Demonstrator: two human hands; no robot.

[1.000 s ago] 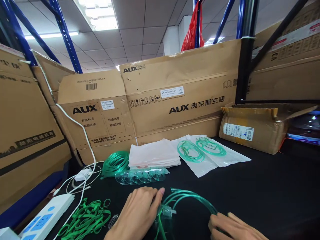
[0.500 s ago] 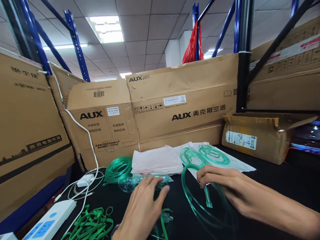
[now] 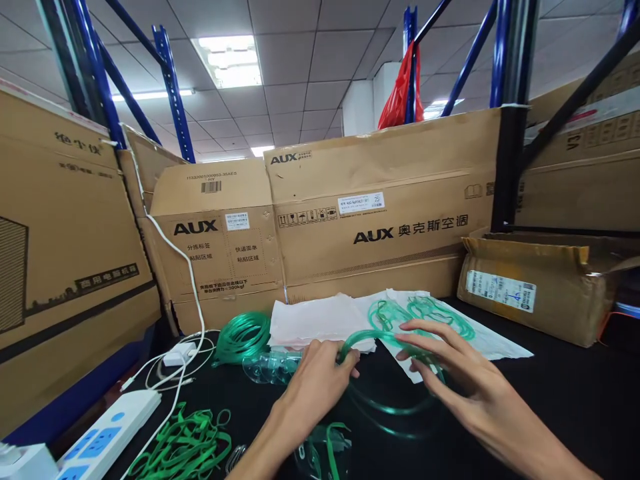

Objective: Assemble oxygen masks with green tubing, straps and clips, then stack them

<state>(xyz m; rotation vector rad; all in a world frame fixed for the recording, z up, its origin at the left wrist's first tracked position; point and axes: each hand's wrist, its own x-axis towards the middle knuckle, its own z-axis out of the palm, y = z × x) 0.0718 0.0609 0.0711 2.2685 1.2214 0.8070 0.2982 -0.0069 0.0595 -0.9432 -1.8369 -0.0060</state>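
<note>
My left hand (image 3: pixel 323 377) is closed on a loop of clear green tubing (image 3: pixel 395 408), pinching its left side. The loop hangs just above the black tabletop. Around the loop's right side, my right hand (image 3: pixel 457 380) has its fingers spread; part of the tubing is hidden behind them. Below my left wrist lies a clear plastic mask (image 3: pixel 315 457) with a green strap (image 3: pixel 331 453). Left of my left hand are several clear plastic pieces (image 3: pixel 267 368), partly covered by that hand.
A coil of green tubing (image 3: pixel 243 339) lies beside stacked white sheets (image 3: pixel 320 317). More tubing sets (image 3: pixel 440 317) rest on white bags behind my right hand. Green straps (image 3: pixel 185 443), a power strip (image 3: pixel 107 433) and white cables are on the left. Cardboard boxes (image 3: pixel 530 287) border the table.
My left hand has moved right from the clear pieces and closed on the tubing loop. My right hand's fingers have spread. The view has turned slightly left.
</note>
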